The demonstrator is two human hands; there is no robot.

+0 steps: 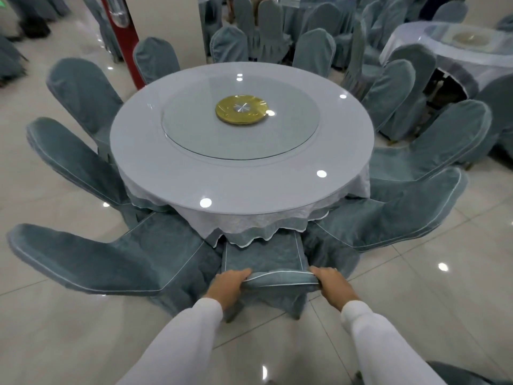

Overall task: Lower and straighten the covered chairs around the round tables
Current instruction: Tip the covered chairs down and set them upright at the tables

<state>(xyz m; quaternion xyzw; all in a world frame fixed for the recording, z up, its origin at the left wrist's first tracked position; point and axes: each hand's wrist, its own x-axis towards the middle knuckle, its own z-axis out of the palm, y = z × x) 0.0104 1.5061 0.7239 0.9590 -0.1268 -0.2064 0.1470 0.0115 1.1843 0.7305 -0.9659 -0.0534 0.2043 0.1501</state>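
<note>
At the near edge of the round counter point(155, 151), the left hand point(229, 284) and the right hand point(331, 283) each grip one end of the top rail of a covered chair point(265, 259). Both hands are clenched on the blue-grey fabric, fingers curled over the white-piped edge. This chair stands upright on the floor point(416, 315), its seat pushed partly beneath the white tablecloth point(249, 220) that hangs off the counter.

Progress, as judged from the present layout: every chair in view around this counter stands on the floor with its seat turned toward the counter, so the lowering appears largely done here. The neighbour on the left point(97, 262) and the neighbour on the right point(402, 209) sit close against the held chair, their skirts touching or overlapping it. Spacing on the near side looks tight. The held chair appears to be at the straightening stage; whether it is square to the counter edge cannot be confirmed.

A second round counter point(410, 43) at the far right also has chairs about it; their alignment is too distant to assess.

Markings: no brand, label or legible writing is visible on the chair covers, the tablecloth, the glass turntable point(194, 134) or its gold hub point(242, 109).
</note>
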